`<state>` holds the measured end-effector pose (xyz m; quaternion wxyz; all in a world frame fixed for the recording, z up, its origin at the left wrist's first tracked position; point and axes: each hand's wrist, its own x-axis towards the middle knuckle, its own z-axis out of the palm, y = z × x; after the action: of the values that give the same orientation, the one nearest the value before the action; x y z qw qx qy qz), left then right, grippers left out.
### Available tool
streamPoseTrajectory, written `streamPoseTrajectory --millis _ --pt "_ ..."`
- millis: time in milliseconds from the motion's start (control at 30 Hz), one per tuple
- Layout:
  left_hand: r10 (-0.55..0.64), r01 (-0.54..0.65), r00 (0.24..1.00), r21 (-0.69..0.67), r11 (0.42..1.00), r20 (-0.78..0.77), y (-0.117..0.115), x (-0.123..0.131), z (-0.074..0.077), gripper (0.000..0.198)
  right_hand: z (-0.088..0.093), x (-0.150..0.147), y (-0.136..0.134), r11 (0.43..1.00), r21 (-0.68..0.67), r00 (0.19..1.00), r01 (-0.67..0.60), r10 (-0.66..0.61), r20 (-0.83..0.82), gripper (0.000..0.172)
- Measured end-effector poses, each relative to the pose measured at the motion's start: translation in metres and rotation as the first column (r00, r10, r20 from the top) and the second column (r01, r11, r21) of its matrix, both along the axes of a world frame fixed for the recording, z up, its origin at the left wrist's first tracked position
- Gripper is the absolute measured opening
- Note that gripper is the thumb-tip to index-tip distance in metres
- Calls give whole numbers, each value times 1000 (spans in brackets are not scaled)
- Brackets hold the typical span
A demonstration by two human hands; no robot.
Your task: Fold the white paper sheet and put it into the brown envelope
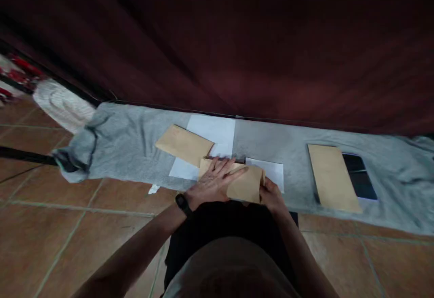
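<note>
A brown envelope (249, 185) lies on the grey cloth (135, 149) right in front of me. My left hand (215, 180) rests flat on its left half with the fingers spread, a black watch on the wrist. My right hand (271, 194) grips the envelope's right edge with the fingers curled. Just beyond the envelope, a small white sheet (271, 169) lies partly under it. A second brown envelope (185, 144) lies to the left on a larger white sheet (213, 130).
A third brown envelope (332, 176) lies to the right, over a dark tablet-like object (359, 176). A dark red curtain (237, 40) hangs behind the cloth. Brown floor tiles (68, 234) surround my knees. A white striped bundle (61, 101) lies at the far left.
</note>
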<state>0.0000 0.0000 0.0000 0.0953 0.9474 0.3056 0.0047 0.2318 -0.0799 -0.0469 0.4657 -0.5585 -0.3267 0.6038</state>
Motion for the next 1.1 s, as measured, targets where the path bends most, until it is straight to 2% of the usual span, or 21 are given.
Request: streamPoseTrajectory --millis 167,400,467,533,600,700,767,833,867,933,1000,1100 --pt "-5 5 999 -5 1000 34 2 -3 -1 114 4 -3 3 1000 4 1000 3 -3 24 36" --pt "-26 23 995 32 999 95 3 -10 -10 105 -9 -4 6 999 21 993 28 -31 114 32" --pt "-29 24 994 45 999 104 4 -12 -14 103 -11 -5 6 999 23 985 37 -40 167 30" --pt "-22 16 994 57 998 104 5 -12 -18 102 -11 -6 4 997 55 953 55 -69 295 27" --pt "-17 10 995 66 998 98 4 -12 -20 103 -8 -6 2 985 143 860 100 -158 485 24" --pt "-16 8 995 80 997 98 3 -12 -21 105 0 -4 -4 945 307 603 116 -313 734 18" --pt "-17 7 994 95 995 106 1 -12 -20 106 6 -2 -7 945 327 463 11 -295 836 13" --pt "-23 11 994 107 994 111 -1 -12 -18 106 12 0 -10 958 264 412 -110 -198 890 15" --pt "-25 12 993 114 993 114 -1 -13 -18 107 14 1 -11 963 228 425 -144 -147 893 16" --pt "-30 15 993 126 992 118 -3 -13 -16 108 19 3 -14 971 179 512 -157 -74 856 18" --pt "-37 21 993 138 990 116 -5 -13 -15 108 24 5 -16 977 154 610 -150 -31 792 22" --pt "-47 31 993 149 988 107 -10 -11 -12 106 34 9 -20 975 145 705 -169 17 709 24"
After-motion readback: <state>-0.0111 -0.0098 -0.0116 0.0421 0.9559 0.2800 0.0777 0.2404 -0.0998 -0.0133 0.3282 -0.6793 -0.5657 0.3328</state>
